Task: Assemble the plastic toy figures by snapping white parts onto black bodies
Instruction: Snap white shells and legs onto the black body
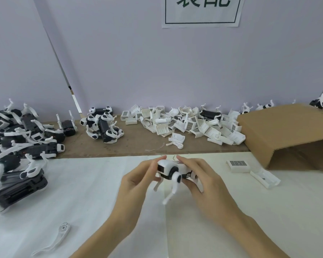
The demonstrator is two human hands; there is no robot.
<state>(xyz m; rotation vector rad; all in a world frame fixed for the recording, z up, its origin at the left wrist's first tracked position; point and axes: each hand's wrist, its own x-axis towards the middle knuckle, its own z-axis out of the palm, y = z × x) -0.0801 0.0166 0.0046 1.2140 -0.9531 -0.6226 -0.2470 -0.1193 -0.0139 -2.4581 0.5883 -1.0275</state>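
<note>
Black-and-white toy figures (17,138) lay left of the brown cardboard box (287,127), white grid-patterned shells (190,123) beside it, on a white sheet (91,183).

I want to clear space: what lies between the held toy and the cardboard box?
In the head view, two loose white parts lie on the white sheet between the toy and the box.

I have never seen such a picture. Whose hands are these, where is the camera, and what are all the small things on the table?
There is one picture, from a camera worn on a person's head, looking down. The left hand and right hand together hold a toy figure, black with white parts. On the left lies a pile of figures, at the back a heap of white parts, on the right a cardboard box. A loose white leg lies on the white table.
</note>
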